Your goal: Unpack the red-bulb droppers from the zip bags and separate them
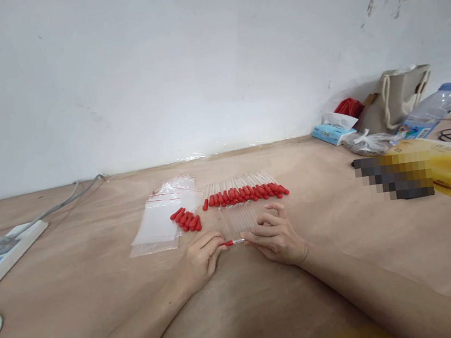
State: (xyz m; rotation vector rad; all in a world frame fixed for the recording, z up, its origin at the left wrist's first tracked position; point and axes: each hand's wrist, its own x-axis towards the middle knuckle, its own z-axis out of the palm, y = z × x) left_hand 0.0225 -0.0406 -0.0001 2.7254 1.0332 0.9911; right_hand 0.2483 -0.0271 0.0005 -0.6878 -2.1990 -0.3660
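In the head view, the left hand (203,255) pinches a red bulb (228,243); the right hand (275,237) pinches a clear tube (237,241) meeting it. Beyond the grip lie bare tubes (238,219), then red-capped tubes (249,193); beyond-left, loose bulbs (189,221).

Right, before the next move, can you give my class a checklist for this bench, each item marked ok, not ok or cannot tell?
1. Left hand has the red dropper bulb at its fingertips: ok.
2. Right hand has the clear tube, lined up with that bulb: ok.
3. Bulb fully seated on the tube: cannot tell, too small to judge.
4. Bare tubes laid side by side just beyond the hands: ok.
5. Loose red bulbs kept off the zip-seal bags: not ok, some lie over the bags' edge.
6. Bulbed tubes grouped in a row behind the bare ones: ok.
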